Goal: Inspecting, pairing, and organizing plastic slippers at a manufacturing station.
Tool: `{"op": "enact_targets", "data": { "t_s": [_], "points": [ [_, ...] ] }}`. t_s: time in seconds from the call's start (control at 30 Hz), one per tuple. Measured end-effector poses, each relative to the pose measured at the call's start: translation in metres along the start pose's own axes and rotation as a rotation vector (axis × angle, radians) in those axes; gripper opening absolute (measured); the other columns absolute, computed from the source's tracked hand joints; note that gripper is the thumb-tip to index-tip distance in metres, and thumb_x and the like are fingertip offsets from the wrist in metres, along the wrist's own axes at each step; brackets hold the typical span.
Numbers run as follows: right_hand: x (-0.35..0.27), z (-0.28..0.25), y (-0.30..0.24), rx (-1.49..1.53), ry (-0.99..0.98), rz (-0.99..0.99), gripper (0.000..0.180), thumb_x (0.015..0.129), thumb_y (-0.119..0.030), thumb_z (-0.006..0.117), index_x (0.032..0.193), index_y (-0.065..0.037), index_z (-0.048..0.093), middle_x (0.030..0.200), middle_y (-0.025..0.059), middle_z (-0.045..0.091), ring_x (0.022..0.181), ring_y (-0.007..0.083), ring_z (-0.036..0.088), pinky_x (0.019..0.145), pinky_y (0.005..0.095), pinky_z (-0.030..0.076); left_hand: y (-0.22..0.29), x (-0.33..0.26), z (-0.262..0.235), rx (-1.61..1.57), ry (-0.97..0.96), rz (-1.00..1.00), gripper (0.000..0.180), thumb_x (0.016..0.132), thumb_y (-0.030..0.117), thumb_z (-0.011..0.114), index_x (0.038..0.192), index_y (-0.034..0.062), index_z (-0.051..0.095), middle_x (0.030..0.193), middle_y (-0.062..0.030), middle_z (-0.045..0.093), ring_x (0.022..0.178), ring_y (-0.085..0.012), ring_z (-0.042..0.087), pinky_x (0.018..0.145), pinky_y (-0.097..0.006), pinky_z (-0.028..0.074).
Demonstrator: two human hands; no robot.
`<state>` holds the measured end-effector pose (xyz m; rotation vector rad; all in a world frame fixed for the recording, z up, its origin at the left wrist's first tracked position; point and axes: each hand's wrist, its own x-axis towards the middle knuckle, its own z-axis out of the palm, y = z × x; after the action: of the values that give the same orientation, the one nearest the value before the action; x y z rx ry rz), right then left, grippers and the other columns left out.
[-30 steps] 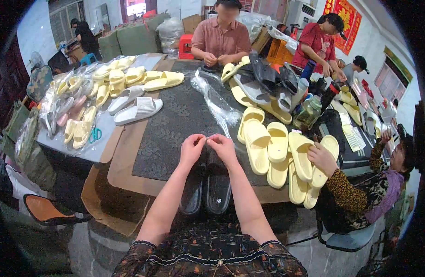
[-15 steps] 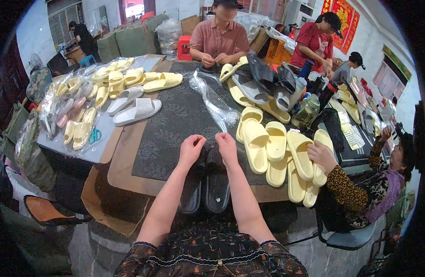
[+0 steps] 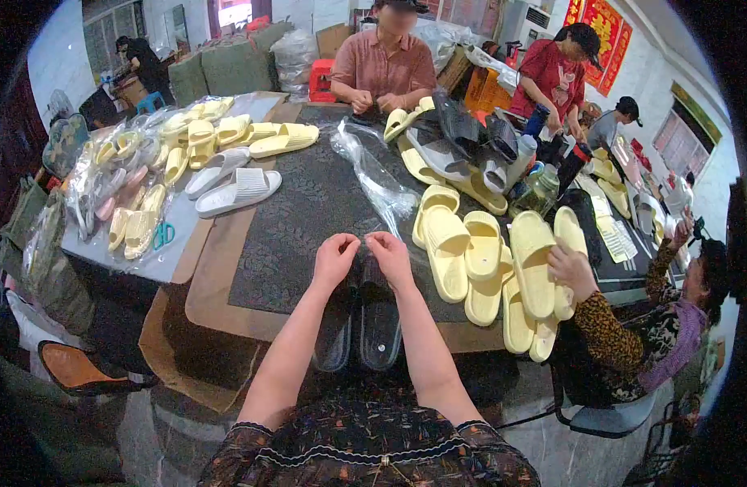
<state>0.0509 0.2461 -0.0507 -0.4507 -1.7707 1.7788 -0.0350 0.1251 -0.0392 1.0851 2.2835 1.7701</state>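
Observation:
My left hand and my right hand are close together above the table's near edge, fingertips pinched. Whatever lies between the fingertips is too small to make out. Beneath them a pair of black slippers sits side by side, the left slipper and the right slipper, their soles reaching over the edge toward me; my hands partly cover their straps. Just beyond my right fingers ends a long bunch of clear plastic bags, lying on the dark patterned mat.
Yellow slippers are piled to the right, where a co-worker's hand touches one. Grey slippers, bagged pairs and teal scissors lie left. A glass jar stands far right. Another person sits opposite.
My right hand has come away from the end of the plastic bags and moved left, closer to my left hand. On the right, the co-worker's yellow slipper has shifted and turned slightly.

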Motion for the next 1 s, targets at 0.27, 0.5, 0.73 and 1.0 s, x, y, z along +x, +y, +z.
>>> {"op": "enact_targets", "data": {
  "t_s": [0.27,0.5,0.73,1.0],
  "points": [
    [0.005,-0.006,0.011,0.084,0.133,-0.020,0.016,0.088,-0.013,0.063,0.097,0.000,0.064,0.084,-0.0011,0.062,0.076,0.0050,0.054,0.069,0.0196,0.043,-0.002,0.002,0.003,-0.030,-0.015,0.000,0.019,0.084,0.019,0.063,0.088,0.0006,0.066,0.080,-0.0124,0.066,0.073,-0.0234,0.063,0.069,-0.033,0.049],
    [0.004,-0.003,0.013,0.042,0.167,-0.061,0.017,0.089,-0.015,0.064,0.097,-0.001,0.064,0.085,-0.0001,0.063,0.077,0.0056,0.055,0.071,0.0206,0.045,-0.005,0.001,0.004,-0.051,-0.011,0.004,0.020,0.085,0.020,0.064,0.091,0.0012,0.066,0.079,-0.0063,0.066,0.070,-0.0145,0.059,0.066,-0.028,0.047],
    [-0.001,0.004,0.004,-0.112,-0.020,-0.065,0.016,0.089,-0.015,0.063,0.096,-0.001,0.064,0.080,-0.0014,0.061,0.072,0.0048,0.052,0.067,0.0198,0.043,-0.008,0.001,0.003,-0.054,0.013,0.034,0.020,0.086,0.021,0.063,0.091,0.0014,0.066,0.080,-0.0068,0.066,0.070,-0.0150,0.060,0.066,-0.029,0.047],
    [-0.002,0.001,0.004,-0.083,0.001,-0.077,0.016,0.089,-0.014,0.063,0.099,-0.001,0.063,0.082,-0.0017,0.061,0.074,0.0058,0.053,0.066,0.0214,0.044,-0.001,0.000,0.001,-0.021,0.008,0.031,0.019,0.084,0.019,0.062,0.087,0.0003,0.065,0.080,-0.0132,0.066,0.074,-0.0257,0.063,0.068,-0.035,0.049]
  ]
}}
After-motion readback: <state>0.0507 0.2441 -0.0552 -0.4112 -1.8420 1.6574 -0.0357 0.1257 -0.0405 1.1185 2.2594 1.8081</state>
